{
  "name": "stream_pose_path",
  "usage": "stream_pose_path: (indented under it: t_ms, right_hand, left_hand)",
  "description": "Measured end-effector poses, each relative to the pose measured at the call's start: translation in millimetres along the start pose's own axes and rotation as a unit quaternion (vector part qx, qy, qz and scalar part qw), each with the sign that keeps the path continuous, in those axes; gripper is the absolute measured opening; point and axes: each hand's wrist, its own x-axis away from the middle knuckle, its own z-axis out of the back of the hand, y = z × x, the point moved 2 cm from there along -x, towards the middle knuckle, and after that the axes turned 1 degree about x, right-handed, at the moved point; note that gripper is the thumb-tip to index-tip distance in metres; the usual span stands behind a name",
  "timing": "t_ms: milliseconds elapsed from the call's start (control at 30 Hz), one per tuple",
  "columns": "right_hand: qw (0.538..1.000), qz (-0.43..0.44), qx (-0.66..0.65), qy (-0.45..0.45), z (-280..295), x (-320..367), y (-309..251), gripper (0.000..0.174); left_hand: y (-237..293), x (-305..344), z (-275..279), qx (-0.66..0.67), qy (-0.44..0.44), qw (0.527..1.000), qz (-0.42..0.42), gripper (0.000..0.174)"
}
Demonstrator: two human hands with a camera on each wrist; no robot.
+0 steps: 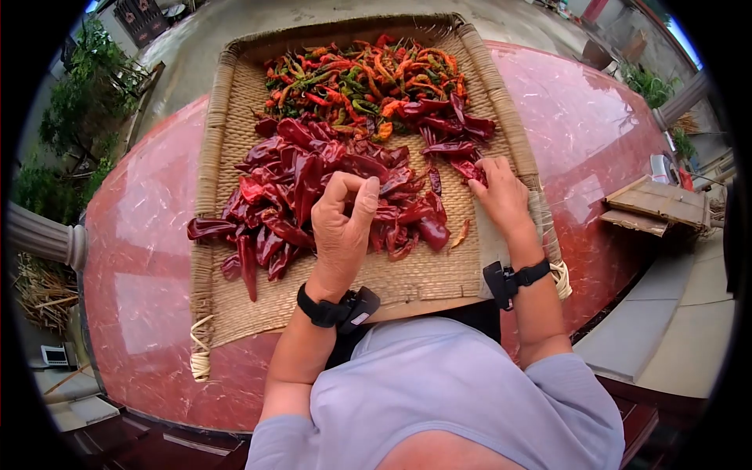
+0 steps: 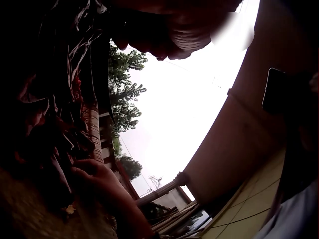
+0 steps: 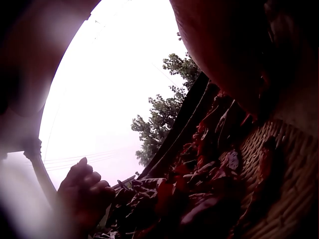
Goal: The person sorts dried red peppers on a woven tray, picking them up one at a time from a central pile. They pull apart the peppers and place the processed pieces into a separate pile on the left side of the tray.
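Woven tray point(image 1: 212, 157) bears red peppers point(image 1: 306, 184), one pinched by right fingers point(image 1: 491, 166), others below curled left fingers point(image 1: 340, 186).

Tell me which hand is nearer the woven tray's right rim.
Right. The right hand is just inside the right rim; the left hand is farther left, over the dark red peppers.

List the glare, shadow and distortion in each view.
Head: fisheye curve with black corners, glare patches on the polished red surface, red peppers clearly lit. Left wrist: washed-out sky, peppers in deep shadow, pale blurred spot near the top. Right wrist: sky washed out too, pale haze at lower left, peppers dim.
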Motion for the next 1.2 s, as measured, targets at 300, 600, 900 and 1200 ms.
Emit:
stream_pose_path:
  t_ms: [300,600,900,1200]
  right_hand:
    - [0.979,-0.063,-0.192,-0.037,30.9,2.8,-3.0,0.015]
    - [0.904,0.115,-0.389,-0.136,33.8,15.2,-52.5,0.02]
    - [0.992,0.121,-0.029,-0.01,10.5,-30.4,-12.5,0.032]
    - [0.963,0.059,-0.264,-0.021,12.8,-29.4,-14.3,0.022]
  left_hand:
    - [32.1,3.2,-9.5,-0.026,-0.078,0.994,0.07,0.019]
    - [72.8,32.2,32.5,0.04,-0.193,0.955,0.222,0.022]
    - [92.5,58.7,54.5,0.012,-0.219,0.926,0.306,0.022]
    - [80.1,40.3,30.5,0.012,-0.175,0.942,0.287,0.03]
